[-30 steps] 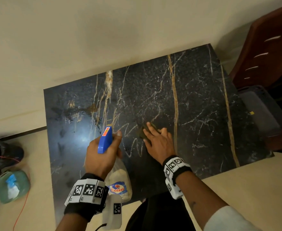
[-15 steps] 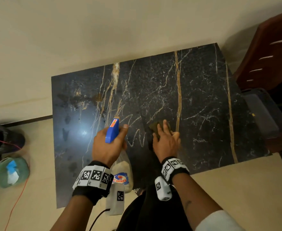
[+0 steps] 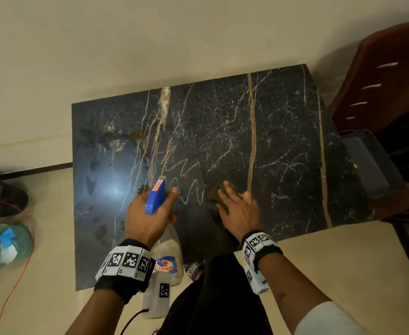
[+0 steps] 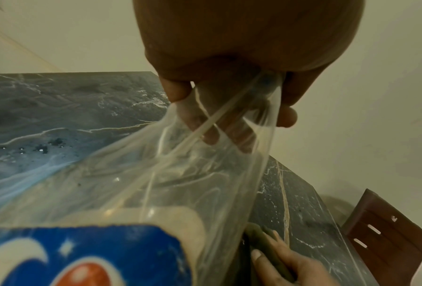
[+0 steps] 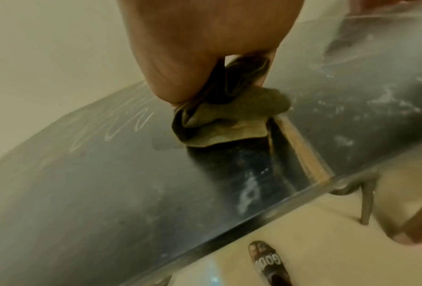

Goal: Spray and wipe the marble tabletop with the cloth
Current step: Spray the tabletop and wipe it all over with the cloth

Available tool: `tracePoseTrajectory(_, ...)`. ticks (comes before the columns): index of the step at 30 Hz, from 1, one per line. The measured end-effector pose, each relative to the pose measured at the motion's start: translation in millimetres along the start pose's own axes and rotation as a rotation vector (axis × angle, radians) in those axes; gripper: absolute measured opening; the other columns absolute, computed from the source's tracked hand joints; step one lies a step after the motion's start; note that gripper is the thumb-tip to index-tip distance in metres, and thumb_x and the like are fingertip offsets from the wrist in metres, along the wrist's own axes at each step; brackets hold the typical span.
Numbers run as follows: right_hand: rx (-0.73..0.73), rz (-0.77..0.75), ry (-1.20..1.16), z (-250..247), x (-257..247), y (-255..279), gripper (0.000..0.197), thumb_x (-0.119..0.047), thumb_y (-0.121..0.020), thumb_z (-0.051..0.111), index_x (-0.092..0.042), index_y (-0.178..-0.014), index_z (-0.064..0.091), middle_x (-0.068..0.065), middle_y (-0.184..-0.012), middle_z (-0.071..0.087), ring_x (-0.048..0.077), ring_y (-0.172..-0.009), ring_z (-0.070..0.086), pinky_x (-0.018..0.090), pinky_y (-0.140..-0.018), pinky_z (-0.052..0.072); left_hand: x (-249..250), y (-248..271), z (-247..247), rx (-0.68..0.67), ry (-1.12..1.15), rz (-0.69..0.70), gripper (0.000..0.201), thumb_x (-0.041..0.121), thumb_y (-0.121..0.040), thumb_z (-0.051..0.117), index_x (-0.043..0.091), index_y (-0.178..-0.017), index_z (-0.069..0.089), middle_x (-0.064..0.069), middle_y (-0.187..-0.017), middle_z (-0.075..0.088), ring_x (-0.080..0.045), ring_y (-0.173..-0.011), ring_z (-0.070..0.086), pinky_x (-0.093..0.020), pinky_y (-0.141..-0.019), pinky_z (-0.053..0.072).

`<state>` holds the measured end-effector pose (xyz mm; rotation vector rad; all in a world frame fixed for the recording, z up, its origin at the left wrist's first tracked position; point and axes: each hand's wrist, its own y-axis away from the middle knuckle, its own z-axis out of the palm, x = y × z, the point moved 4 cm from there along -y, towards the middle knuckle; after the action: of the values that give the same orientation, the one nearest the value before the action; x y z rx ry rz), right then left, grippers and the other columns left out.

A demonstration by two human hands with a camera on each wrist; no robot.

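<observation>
The black marble tabletop (image 3: 283, 141) with gold and white veins fills the middle of the head view. My left hand (image 3: 148, 218) grips a clear spray bottle (image 3: 168, 257) by its blue trigger head, above the near left of the top; the grip also shows in the left wrist view, fingers (image 4: 175, 91) round the bottle (image 4: 131, 193) neck. My right hand (image 3: 238, 211) presses an olive cloth (image 3: 216, 194) onto the marble just left of a gold vein. In the right wrist view, the thumb pinches the bunched cloth (image 5: 224, 120) against the tabletop (image 5: 107, 183).
Wet spots (image 3: 94, 184) and a light glare lie on the left part of the top. A dark red chair (image 3: 380, 81) stands at the right edge, with a dark tray (image 3: 368, 163) against it. On the floor left are a green round object (image 3: 5, 245) and a red wire (image 3: 12, 286). A wall runs behind.
My right hand has rubbed the cloth a short way right toward the gold vein and back left. The left hand keeps the bottle in about the same spot.
</observation>
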<state>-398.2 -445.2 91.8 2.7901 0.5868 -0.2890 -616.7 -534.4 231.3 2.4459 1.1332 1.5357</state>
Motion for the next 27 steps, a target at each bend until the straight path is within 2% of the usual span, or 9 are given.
tracePoseTrajectory(2, 0.038, 0.187, -0.010, -1, 8, 8, 0.050, -0.052, -0.100, 0.042, -0.038, -0.146, 0.049, -0.017, -0.165, 0.022, 0.023, -0.104, 0.042, 0.036, -0.087, 0.043, -3, 5, 0, -0.008, -0.019, 0.000, 0.049, 0.041, -0.101, 0.059, 0.007, -0.066, 0.066, -0.008, -0.061, 0.071, -0.010, -0.058, 0.065, -0.017, -0.062, 0.041)
tracePoseTrajectory(4, 0.027, 0.242, -0.010, 0, -4, 19, 0.051, -0.052, -0.100, 0.041, -0.036, -0.149, 0.046, -0.014, -0.166, 0.020, 0.024, -0.105, 0.042, 0.037, -0.090, 0.043, -3, 11, 1, -0.005, -0.021, 0.009, 0.048, 0.040, -0.101, 0.059, 0.007, -0.067, 0.066, -0.008, -0.062, 0.071, -0.012, -0.058, 0.065, -0.012, -0.059, 0.040)
tracePoseTrajectory(7, -0.021, 0.015, -0.005, 1, -14, 32, 0.049, -0.052, -0.101, 0.040, -0.038, -0.148, 0.046, -0.015, -0.166, 0.020, 0.023, -0.108, 0.044, 0.035, -0.094, 0.042, -2, 19, 5, -0.019, -0.008, 0.017, 0.046, 0.036, -0.101, 0.060, 0.006, -0.068, 0.066, -0.011, -0.062, 0.071, -0.018, -0.058, 0.065, -0.016, -0.061, 0.041)
tracePoseTrajectory(9, -0.047, -0.039, -0.001, -1, -4, 34, 0.049, -0.052, -0.101, 0.039, -0.040, -0.147, 0.047, -0.018, -0.166, 0.019, 0.022, -0.110, 0.044, 0.035, -0.094, 0.042, -2, 24, 8, -0.032, 0.016, 0.017, 0.045, 0.036, -0.101, 0.061, 0.007, -0.067, 0.066, -0.012, -0.061, 0.070, -0.021, -0.059, 0.066, -0.020, -0.063, 0.042)
tracePoseTrajectory(13, -0.019, 0.268, -0.073, 4, -14, 46, 0.050, -0.049, -0.101, 0.042, -0.038, -0.150, 0.042, -0.016, -0.167, 0.015, 0.023, -0.108, 0.041, 0.035, -0.095, 0.042, -9, 31, 13, -0.037, 0.027, 0.024, 0.041, 0.036, -0.101, 0.061, 0.010, -0.071, 0.068, -0.012, -0.061, 0.070, -0.025, -0.063, 0.068, -0.023, -0.065, 0.043)
tracePoseTrajectory(16, -0.061, 0.087, -0.030, 12, -38, 57, 0.050, -0.049, -0.101, 0.044, -0.037, -0.150, 0.042, -0.015, -0.168, 0.014, 0.024, -0.109, 0.042, 0.035, -0.093, 0.040, -17, 35, 18, -0.063, 0.003, 0.020, 0.041, 0.039, -0.101, 0.061, 0.010, -0.072, 0.068, -0.011, -0.062, 0.071, -0.025, -0.063, 0.069, -0.025, -0.067, 0.045)
tracePoseTrajectory(18, -0.044, -0.008, -0.027, 12, -24, 62, 0.049, -0.050, -0.100, 0.045, -0.037, -0.147, 0.047, -0.017, -0.166, 0.017, 0.023, -0.106, 0.043, 0.036, -0.090, 0.041, -19, 40, 22, -0.097, -0.010, 0.012, 0.042, 0.040, -0.100, 0.061, 0.010, -0.073, 0.067, -0.012, -0.063, 0.070, -0.024, -0.063, 0.068, -0.027, -0.066, 0.044)
tracePoseTrajectory(23, 0.051, 0.269, -0.082, 18, -9, 71, 0.048, -0.046, -0.099, 0.050, -0.033, -0.145, 0.052, -0.011, -0.164, 0.028, 0.027, -0.101, 0.044, 0.038, -0.085, 0.045, -34, 48, 29, -0.112, -0.042, -0.014, 0.044, 0.042, -0.100, 0.059, 0.009, -0.072, 0.067, -0.009, -0.062, 0.071, -0.022, -0.063, 0.068, -0.026, -0.065, 0.044)
tracePoseTrajectory(27, -0.051, -0.023, -0.041, 11, -1, 73, 0.049, -0.049, -0.101, 0.043, -0.036, -0.147, 0.048, -0.015, -0.167, 0.019, 0.026, -0.112, 0.043, 0.040, -0.096, 0.043, -34, 60, 36, -0.125, -0.036, -0.035, 0.047, 0.039, -0.101, 0.059, 0.003, -0.071, 0.067, -0.011, -0.063, 0.070, -0.021, -0.060, 0.066, -0.022, -0.062, 0.042)
